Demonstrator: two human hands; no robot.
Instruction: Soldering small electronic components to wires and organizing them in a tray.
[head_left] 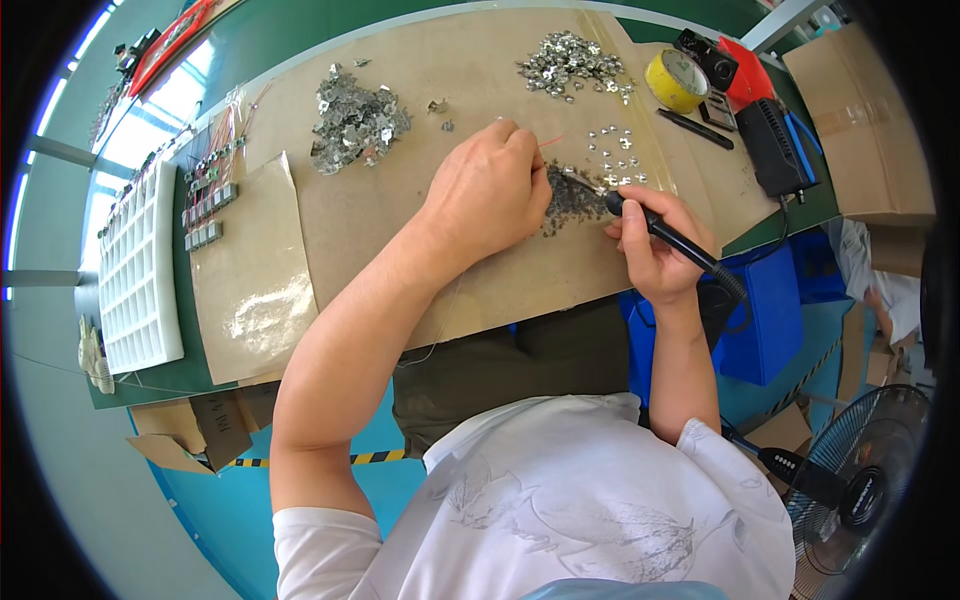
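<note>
My right hand [660, 245] grips a black soldering iron [702, 259] by its handle, its tip pointing left towards my left fingers. My left hand [485, 190] is closed, with a thin red wire [552, 140] sticking out past its fingers; whatever else the fingertips pinch is hidden. Under the iron's tip lies a heap of tiny dark parts [575, 205] on the brown board [390, 240]. Small silver parts [622, 160] are scattered just beyond my right hand.
Flat metal pieces [355, 120] are heaped at far left, shiny ones [575, 62] at far right. Yellow tape [677, 80], a black pen-like tool [695, 128] and a black box [775, 150] stand right. Wired components [208, 200] and a white gridded tray [140, 275] lie left.
</note>
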